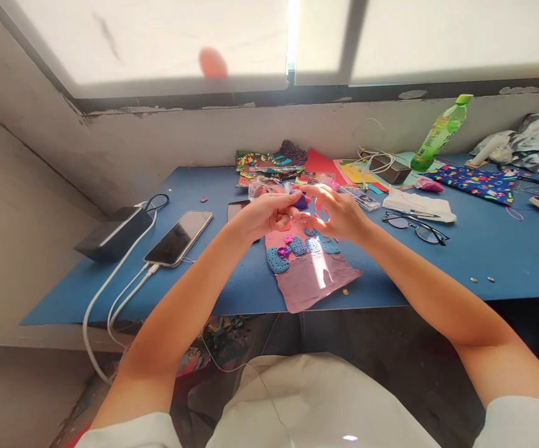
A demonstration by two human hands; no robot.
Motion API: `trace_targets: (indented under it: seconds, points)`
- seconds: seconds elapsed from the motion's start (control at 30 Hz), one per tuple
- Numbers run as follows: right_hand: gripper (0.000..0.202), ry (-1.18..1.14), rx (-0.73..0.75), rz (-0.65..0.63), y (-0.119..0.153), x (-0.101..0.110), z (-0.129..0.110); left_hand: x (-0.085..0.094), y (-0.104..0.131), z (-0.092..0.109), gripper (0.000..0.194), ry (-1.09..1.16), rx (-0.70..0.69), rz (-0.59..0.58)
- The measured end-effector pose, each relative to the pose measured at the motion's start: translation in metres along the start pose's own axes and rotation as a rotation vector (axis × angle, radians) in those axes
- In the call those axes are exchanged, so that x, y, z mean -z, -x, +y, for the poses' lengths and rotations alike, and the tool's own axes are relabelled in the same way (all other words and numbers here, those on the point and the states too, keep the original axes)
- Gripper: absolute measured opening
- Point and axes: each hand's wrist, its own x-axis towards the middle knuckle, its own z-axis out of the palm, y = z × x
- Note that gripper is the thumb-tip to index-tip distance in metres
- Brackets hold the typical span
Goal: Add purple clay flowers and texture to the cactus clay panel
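Note:
Above the table, my left hand is closed on a small lump of purple clay, pinched between thumb and fingers. My right hand faces it with curved fingers apart; its fingertips are at the edge of the purple lump. Below both hands lies a flat clay sheet, mauve at its near end and pink farther up. Blue dotted clay pieces run across its middle, with small purple clay flowers among them. My hands hide part of the sheet's far end.
To the left are a phone with white cables and a black box. On the right lie eyeglasses, a white tissue pack, a patterned pouch and a green bottle. Coloured papers and packets sit at the back.

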Motion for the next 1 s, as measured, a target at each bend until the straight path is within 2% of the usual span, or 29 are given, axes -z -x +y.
trace_targets:
  seconds: [0.2, 0.3, 0.5, 0.6, 0.73, 0.9, 1.0]
  points:
    - [0.04, 0.071, 0.005, -0.003, 0.001, -0.004, 0.001, -0.001, -0.002, -0.006, 0.034, -0.099, 0.01, -0.035]
    - [0.039, 0.099, 0.017, -0.012, 0.001, -0.002, 0.001, 0.0, -0.002, -0.003, 0.041, -0.072, 0.029, -0.103]
    - [0.054, 0.084, -0.043, 0.011, 0.0, 0.001, 0.0, 0.001, -0.003, -0.006, 0.037, -0.06, 0.109, -0.237]
    - [0.059, 0.084, -0.082, 0.053, -0.001, 0.0, 0.0, -0.003, -0.005, -0.011, 0.039, -0.12, 0.127, -0.224]
    - [0.061, 0.068, -0.092, -0.001, -0.001, 0.001, -0.004, -0.01, -0.006, -0.017, 0.05, -0.199, 0.139, -0.142]
    - [0.071, 0.047, -0.123, -0.025, -0.001, 0.002, -0.008, -0.018, -0.006, -0.025, 0.034, -0.113, 0.053, -0.13]
    - [0.072, 0.065, -0.141, -0.035, -0.001, 0.0, -0.008, -0.021, -0.005, -0.024, 0.04, -0.095, 0.0, -0.1]
